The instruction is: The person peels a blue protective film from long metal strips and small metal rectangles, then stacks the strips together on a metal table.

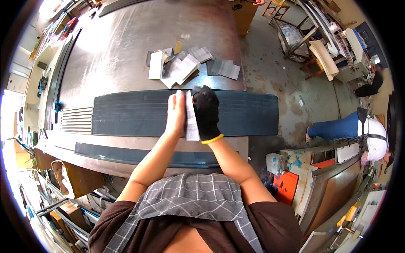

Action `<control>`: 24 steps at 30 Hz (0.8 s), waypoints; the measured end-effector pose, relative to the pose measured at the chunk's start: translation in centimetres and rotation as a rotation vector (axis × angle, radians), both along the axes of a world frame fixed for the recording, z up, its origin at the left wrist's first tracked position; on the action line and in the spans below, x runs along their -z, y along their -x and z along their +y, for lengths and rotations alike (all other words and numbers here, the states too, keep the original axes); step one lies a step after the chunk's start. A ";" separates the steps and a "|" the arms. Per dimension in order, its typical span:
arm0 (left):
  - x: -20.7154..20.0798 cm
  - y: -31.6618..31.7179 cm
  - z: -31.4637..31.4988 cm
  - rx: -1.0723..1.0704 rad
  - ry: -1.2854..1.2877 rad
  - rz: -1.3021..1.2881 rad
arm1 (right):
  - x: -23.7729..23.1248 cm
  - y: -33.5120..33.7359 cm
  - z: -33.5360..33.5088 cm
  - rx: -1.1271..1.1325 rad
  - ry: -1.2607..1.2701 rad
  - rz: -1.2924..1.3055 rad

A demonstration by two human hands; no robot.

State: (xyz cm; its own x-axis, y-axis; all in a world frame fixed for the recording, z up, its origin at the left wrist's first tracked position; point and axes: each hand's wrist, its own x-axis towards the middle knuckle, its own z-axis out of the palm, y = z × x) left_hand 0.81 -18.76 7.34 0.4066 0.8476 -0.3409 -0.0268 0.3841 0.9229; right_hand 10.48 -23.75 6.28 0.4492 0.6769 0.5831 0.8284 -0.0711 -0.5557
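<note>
Upright between my two hands is a thin light-grey rectangular plate [193, 122], its long side pointing toward me. My right hand [206, 109], in a black glove with a yellow cuff, is closed around its right side. My bare left hand [175, 113] lies along the left side with its fingers straight; whether it presses on the plate is hard to see. Both hands are over a long dark blue-grey panel [249, 113] on the metal worktable [126, 46]. Just beyond it, several grey and white flat plates [185, 67] lie in a loose, overlapping pile.
A narrower dark strip [126, 154] lies along the table's near edge, and ribbed pale strips [76, 120] sit left of the panel. An open cardboard box [84, 181] stands at the near left. On the right, a person in blue jeans [333, 125] is beside a bench.
</note>
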 end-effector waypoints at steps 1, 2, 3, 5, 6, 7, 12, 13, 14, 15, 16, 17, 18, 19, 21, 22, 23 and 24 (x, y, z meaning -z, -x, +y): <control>1.3 0.2 1.5 -0.017 0.026 -0.080 | 0.9 -1.6 1.1 0.037 -0.026 0.189; 2.6 0.4 3.0 -0.040 0.054 -0.153 | 2.0 -3.2 2.4 0.068 -0.052 0.386; 1.4 0.7 3.6 -0.036 0.137 -0.176 | 1.2 -4.3 3.8 0.105 -0.071 0.142; 0.0 1.1 5.5 -0.032 0.098 -0.124 | 0.3 -6.4 7.6 0.099 -0.078 -0.106; 1.2 1.2 6.9 -0.052 0.069 -0.068 | 0.4 -7.5 9.7 0.057 -0.069 -0.113; 2.1 1.1 7.8 -0.102 0.042 -0.026 | 0.5 -8.2 11.5 0.095 -0.092 -0.181; 3.1 4.2 8.8 -0.143 -0.193 0.199 | 2.9 -14.3 11.5 0.230 0.393 0.069; 2.2 4.9 7.9 -0.168 -0.168 0.142 | 2.5 -15.8 10.6 0.254 0.660 0.041; 3.4 6.0 8.1 -0.169 -0.198 0.115 | 4.0 -17.4 8.8 0.331 0.716 -0.101; 3.3 6.8 7.6 -0.179 -0.151 0.128 | 3.3 -17.6 7.4 0.361 0.838 -0.097; 2.9 7.0 7.0 -0.176 -0.105 0.133 | 3.3 -18.1 6.3 0.422 0.916 -0.118; 3.4 6.9 6.4 -0.152 -0.110 0.104 | 3.2 -18.5 5.5 0.455 0.985 -0.091; 3.7 6.8 6.0 -0.135 -0.118 0.078 | 2.2 -18.2 5.0 0.481 1.050 -0.065; 4.1 6.2 5.4 -0.118 -0.143 0.032 | 2.3 -18.3 4.5 0.494 0.974 -0.153; 4.1 4.7 4.2 -0.017 -0.153 -0.009 | 2.4 -18.3 3.3 0.523 0.819 -0.322; 3.8 4.0 4.0 0.064 -0.156 -0.012 | 2.6 -17.9 2.6 0.474 0.664 -0.138; 3.6 3.4 4.0 0.177 -0.121 0.002 | 3.0 -17.5 1.9 0.421 0.506 0.043; 3.3 2.4 4.1 0.296 -0.088 0.010 | 3.3 -17.2 1.0 0.373 0.341 0.215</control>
State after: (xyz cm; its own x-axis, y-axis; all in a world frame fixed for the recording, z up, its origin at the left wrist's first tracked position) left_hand -1.64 -14.65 4.09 0.6372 0.7193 -0.2767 0.0833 0.2926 0.9526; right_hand 27.72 -22.76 2.99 0.7795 0.5836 0.2275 0.5831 -0.5435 -0.6038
